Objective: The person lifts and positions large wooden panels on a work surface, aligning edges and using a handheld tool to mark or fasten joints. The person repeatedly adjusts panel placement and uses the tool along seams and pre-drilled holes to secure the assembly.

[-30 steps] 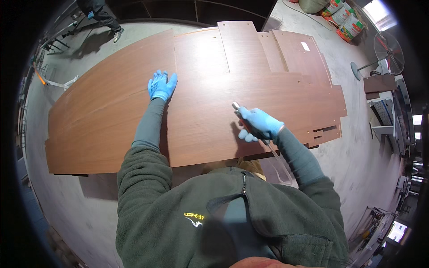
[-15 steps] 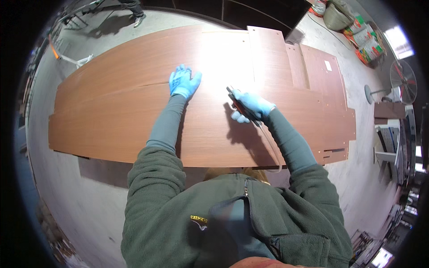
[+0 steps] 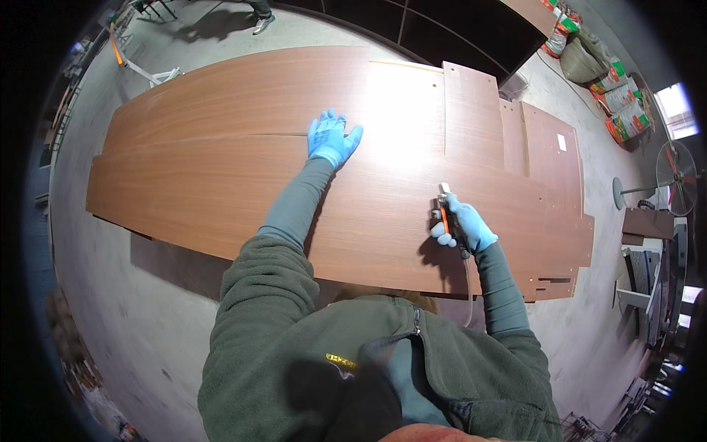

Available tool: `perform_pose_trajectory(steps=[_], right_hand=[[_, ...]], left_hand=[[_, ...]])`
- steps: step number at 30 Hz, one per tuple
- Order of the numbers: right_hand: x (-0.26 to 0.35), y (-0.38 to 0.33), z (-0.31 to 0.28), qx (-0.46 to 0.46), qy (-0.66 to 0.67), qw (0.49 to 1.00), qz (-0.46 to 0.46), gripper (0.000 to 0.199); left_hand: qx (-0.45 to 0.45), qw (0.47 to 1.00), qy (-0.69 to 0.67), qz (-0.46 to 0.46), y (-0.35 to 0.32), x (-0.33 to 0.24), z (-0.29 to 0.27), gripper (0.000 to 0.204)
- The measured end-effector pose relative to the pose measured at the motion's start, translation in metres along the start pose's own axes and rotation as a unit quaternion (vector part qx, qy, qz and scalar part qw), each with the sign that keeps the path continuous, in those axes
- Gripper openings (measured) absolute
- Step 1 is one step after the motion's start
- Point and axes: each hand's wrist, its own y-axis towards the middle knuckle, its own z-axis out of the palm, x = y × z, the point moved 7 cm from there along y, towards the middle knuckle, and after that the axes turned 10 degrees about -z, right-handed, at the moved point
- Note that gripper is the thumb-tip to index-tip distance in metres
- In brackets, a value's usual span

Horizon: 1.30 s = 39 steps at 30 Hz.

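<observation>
Your left hand [image 3: 333, 140] lies flat on the large brown wood panel [image 3: 221, 177], fingers spread apart, palm down near the seam where a second panel [image 3: 250, 88] butts against it; your right hand [image 3: 464, 227] sits on the same large panel, well to the right of the left hand, its fingers clamped on a small orange-and-black tool [image 3: 445, 210] whose pale tip points away from you; a thin hose [image 3: 469, 283] trails from the tool back toward your body; smaller brown boards [image 3: 549, 158] overlap the large panel's right end.
</observation>
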Motion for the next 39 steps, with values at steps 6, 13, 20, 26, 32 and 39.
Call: perform_pose_trajectory(steps=[6, 13, 20, 26, 32, 39], right_hand=[[0.111, 0.046, 0.155, 0.13, -0.172, 0.975, -0.058, 0.07], [0.164, 0.224, 0.256, 0.237, -0.381, 0.882, -0.147, 0.058], [0.176, 0.254, 0.264, 0.222, -0.428, 0.864, -0.147, 0.053], [0.137, 0.214, 0.216, 0.143, 0.014, 0.977, -0.159, 0.046], [0.039, 0.112, 0.119, 0.118, 0.102, 0.987, -0.027, 0.043], [0.019, 0.075, 0.107, 0.105, 0.051, 0.991, -0.06, 0.044]], left_hand=[[-0.018, 1.0, 0.004, 0.014, 0.004, 0.008, 0.01, 0.082], [-0.026, 0.989, -0.142, 0.043, 0.005, 0.012, 0.018, 0.061], [0.076, 0.997, -0.028, -0.011, 0.003, 0.01, 0.002, 0.049], [0.082, 0.995, 0.041, 0.038, -0.006, 0.006, -0.003, 0.067], [-0.041, 0.997, -0.059, 0.017, -0.004, 0.006, -0.008, 0.076], [-0.056, 0.997, -0.052, 0.009, -0.006, 0.007, -0.003, 0.075]])
